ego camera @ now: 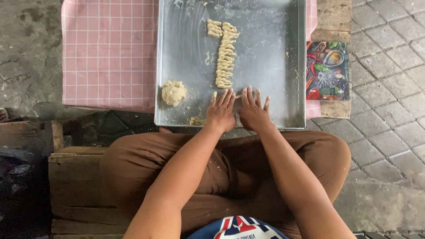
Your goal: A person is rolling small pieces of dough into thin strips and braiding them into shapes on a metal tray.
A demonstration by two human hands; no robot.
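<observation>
Left hand [221, 110] and right hand [253, 109] lay flat, fingers released, side by side on metal tray [283, 66], possibly rolling dough beneath | twisted dough row [225, 57] at 12 o'clock | dough ball [173, 92] at 9 o'clock

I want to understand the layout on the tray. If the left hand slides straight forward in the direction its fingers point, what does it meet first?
The left hand lies flat on the metal tray, fingers pointing away from the body. Straight ahead, it would probably first meet the near end of the row of twisted dough pieces.

Pink checked cloth [108, 53] over counter's left side; colourful picture board [327, 71] at right edge; wooden crate [75, 177] below on paved floor [389, 88].
</observation>
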